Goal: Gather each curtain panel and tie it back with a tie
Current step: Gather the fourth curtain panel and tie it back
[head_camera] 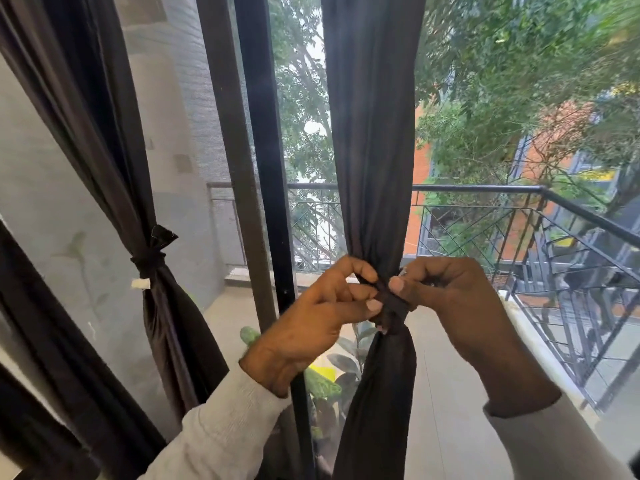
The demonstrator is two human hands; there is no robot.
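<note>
A dark curtain panel (375,150) hangs in the middle, gathered into a narrow bunch at waist height. A dark tie (393,306) wraps around the bunch there. My left hand (322,313) pinches the tie from the left with thumb and fingers. My right hand (446,292) pinches it from the right, thumb tip touching the band. Further left hangs a second dark panel (104,140), bound by a knotted dark tie (150,259) with a small white tag beside it.
A dark door frame post (263,168) stands between the two panels. Behind the glass lie a balcony floor, a black metal railing (519,190) and potted leafy plants (329,375) low in the middle. Trees and an orange building fill the background.
</note>
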